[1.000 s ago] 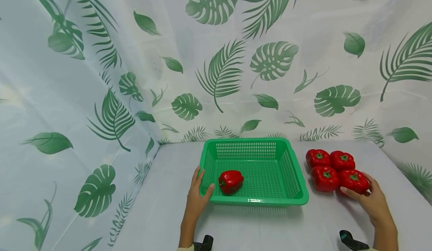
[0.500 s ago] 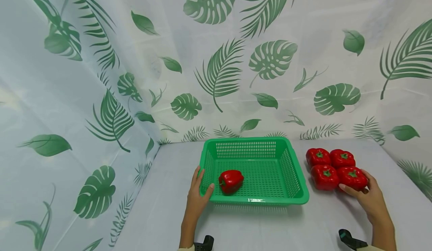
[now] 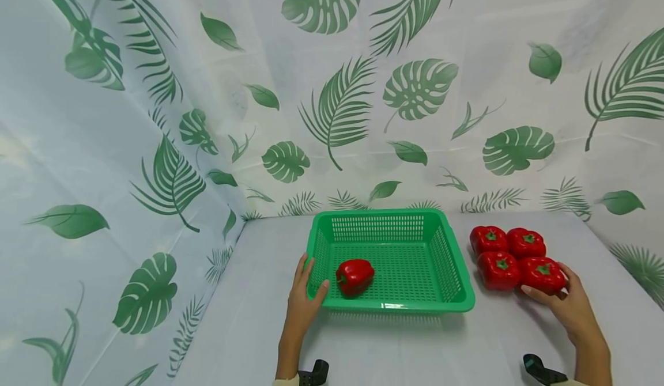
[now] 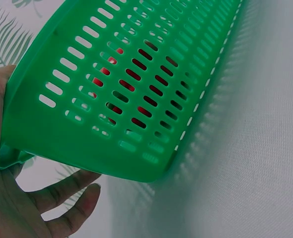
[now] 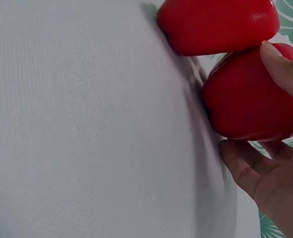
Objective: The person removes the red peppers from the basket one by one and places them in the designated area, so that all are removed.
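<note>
A green plastic basket (image 3: 396, 306) with slotted walls stands mid-table, one red bell pepper (image 3: 355, 277) lying on its side inside at the left. My left hand (image 3: 303, 307) holds the basket's front left corner, thumb at the rim and fingers along the outside. Right of the basket, several red bell peppers sit in a tight group, stems up. My right hand (image 3: 565, 302) grips the front right bell pepper (image 3: 542, 279), thumb on its near side and fingers round its right. In the right wrist view this bell pepper (image 5: 251, 96) sits beside a neighbouring bell pepper (image 5: 218, 25).
Two more bell peppers (image 3: 489, 239) form the back row of the group. The table (image 3: 394, 351) has a white cover. A leaf-printed curtain (image 3: 353, 161) hangs right behind the basket and along the left side.
The front right bell pepper has shifted very slightly left with my right hand on it. My left hand and the basket keep their places.
</note>
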Available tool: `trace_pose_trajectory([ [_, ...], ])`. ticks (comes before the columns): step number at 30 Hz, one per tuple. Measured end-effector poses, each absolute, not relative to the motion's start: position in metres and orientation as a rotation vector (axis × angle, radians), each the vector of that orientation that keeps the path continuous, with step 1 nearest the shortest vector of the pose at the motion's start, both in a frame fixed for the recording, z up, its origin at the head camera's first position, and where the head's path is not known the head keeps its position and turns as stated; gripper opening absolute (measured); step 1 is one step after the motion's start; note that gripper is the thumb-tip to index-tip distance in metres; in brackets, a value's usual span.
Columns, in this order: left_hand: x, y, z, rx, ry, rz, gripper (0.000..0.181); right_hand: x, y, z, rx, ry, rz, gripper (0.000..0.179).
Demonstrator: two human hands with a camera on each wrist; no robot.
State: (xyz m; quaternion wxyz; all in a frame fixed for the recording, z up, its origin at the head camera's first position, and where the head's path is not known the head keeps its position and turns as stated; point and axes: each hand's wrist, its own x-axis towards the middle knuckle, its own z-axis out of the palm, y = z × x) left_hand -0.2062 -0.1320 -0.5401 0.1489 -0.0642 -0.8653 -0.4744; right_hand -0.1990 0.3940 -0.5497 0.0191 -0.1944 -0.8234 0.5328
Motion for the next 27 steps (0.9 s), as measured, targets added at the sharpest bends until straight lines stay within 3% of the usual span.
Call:
trace_pose_trajectory([
  [27,-0.206,-0.132,-0.54,-0.191,-2.478,-1.371,0.064,-0.2,0.386,-0.549,-0.628,-2.549,1.566,0.105],
])
